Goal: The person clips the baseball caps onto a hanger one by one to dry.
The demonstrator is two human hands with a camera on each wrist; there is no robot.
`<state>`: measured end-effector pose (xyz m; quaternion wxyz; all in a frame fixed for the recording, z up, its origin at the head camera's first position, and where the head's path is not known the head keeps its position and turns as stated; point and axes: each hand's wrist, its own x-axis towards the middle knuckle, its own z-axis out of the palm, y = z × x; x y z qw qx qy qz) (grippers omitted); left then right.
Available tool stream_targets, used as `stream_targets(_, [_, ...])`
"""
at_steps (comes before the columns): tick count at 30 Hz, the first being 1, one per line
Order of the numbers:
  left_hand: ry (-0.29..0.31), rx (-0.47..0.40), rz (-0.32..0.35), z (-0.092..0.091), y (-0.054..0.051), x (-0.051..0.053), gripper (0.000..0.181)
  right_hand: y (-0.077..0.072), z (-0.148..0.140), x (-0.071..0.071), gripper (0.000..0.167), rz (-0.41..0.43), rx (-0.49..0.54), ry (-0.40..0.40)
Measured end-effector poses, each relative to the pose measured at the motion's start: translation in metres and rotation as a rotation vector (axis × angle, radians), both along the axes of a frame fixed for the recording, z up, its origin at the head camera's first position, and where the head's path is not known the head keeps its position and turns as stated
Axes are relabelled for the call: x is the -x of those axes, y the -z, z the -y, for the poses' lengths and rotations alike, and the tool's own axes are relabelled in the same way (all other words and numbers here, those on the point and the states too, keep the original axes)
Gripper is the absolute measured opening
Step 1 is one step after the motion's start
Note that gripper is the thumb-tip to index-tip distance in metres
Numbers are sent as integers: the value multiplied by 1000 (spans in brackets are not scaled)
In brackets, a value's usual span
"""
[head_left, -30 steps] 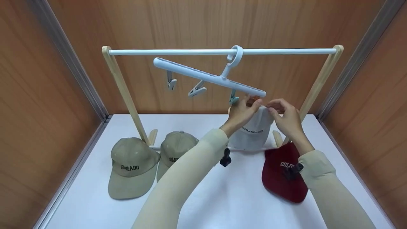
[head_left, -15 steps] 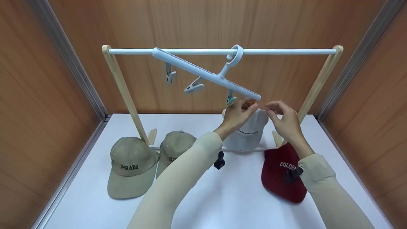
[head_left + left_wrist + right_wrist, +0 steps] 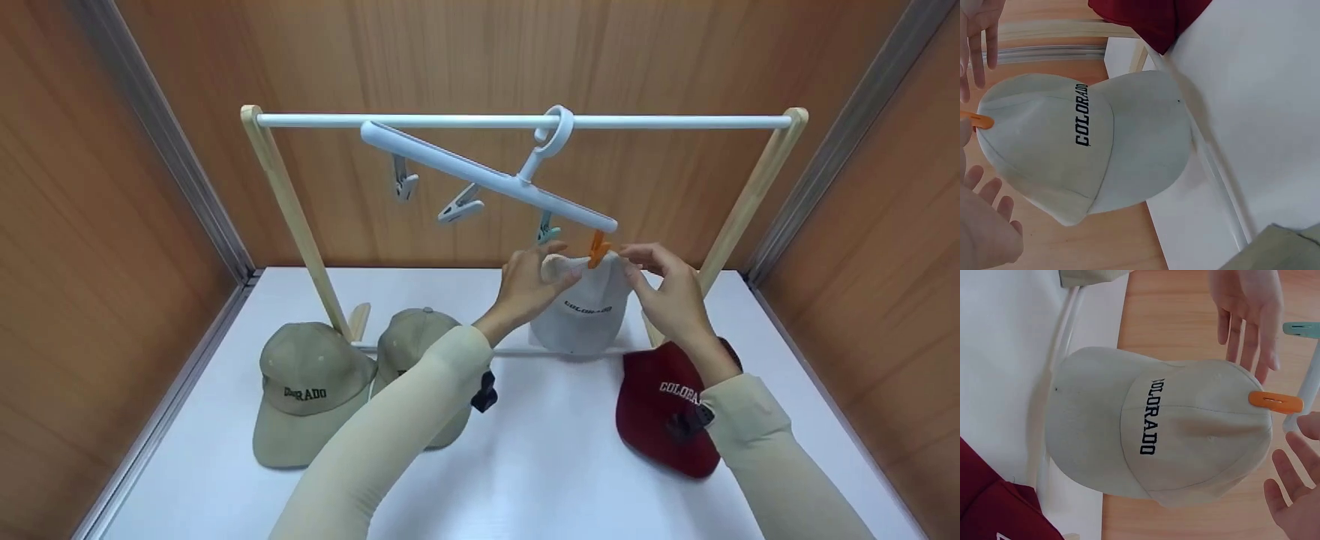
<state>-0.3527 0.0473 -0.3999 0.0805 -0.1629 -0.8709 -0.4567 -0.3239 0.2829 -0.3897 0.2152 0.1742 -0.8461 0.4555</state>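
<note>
A white cap (image 3: 581, 307) lettered COLORADO hangs from an orange clip (image 3: 598, 249) that bites the top of its crown. The clip is on the low right end of a white hanger (image 3: 487, 178), which tilts on the rail. To the cap's left is my left hand (image 3: 523, 283), fingers loosely extended; in the right wrist view, its fingertips (image 3: 1249, 343) come close to the crown's edge. On the other side, my right hand (image 3: 664, 289) has loosely bent fingers. The right wrist view shows these fingers (image 3: 1289, 475) apart from the cap, with nothing between them.
Two khaki caps (image 3: 304, 375) lie at the left of the white table (image 3: 540, 450), one partly behind my left sleeve. A dark red cap (image 3: 660, 416) is under my right wrist. Grey clips (image 3: 461, 206) and a teal clip (image 3: 547, 229) hang along the hanger below the rail (image 3: 420, 121).
My left hand has let go of the orange clip and moved left and down, uncovering it. The right hand has come away from the cap's top. The hanger dips further right than a second ago.
</note>
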Motion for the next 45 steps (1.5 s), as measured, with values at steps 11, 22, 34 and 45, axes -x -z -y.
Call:
stream_targets(11, [21,2,27,49,5,-17,51,9,4,-10,28,41,19,-20])
stream_targets(22, [9,-26,87,91,-1,-31,47,19,16,-18,26,59,80,-87])
stream_targets(34, [8,19,28,146,8,-33,49,32,46,-26,33,136,101,-176])
stream_targets(45, [-55,41,67,184,27,-25,47,47,67,-25,41,214,78,-272])
